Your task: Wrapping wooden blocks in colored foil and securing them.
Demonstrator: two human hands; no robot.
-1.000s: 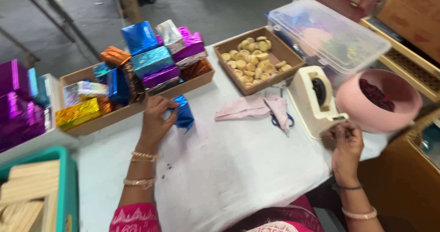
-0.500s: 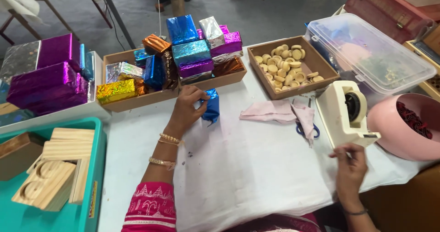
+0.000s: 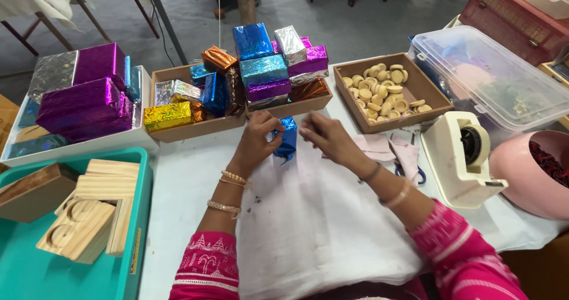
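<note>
Since half a second ago the right hand [image 3: 325, 139] has left the tape dispenser [image 3: 459, 158] and come across to the small blue foil-wrapped block [image 3: 287, 139], which the left hand [image 3: 259, 139] was already holding upright on the white cloth [image 3: 308, 217]. Now the left hand clasps the block from its left side, fingers curled around it, while the right hand's fingertips are pinched together just beside its top right edge; whether they hold a strip of tape is too small to tell.

Judging from the foil, the wrapping looks nearly done: blue foil covers every side that shows, though it is crinkled and loose at the lower end, so closing and taping seem to remain.

Behind the block, touching the cloth's far edge, two shallow cardboard trays [image 3: 189, 128] hold finished foil parcels [image 3: 264, 69] in blue, purple, silver, gold and copper. To the right a cardboard box [image 3: 430, 86] carries pale round wooden discs [image 3: 382, 92]. Blue-handled scissors [image 3: 415, 172] lie near the dispenser. At the left, a teal bin [image 3: 35, 276] holds bare wooden blocks [image 3: 80, 229].
</note>
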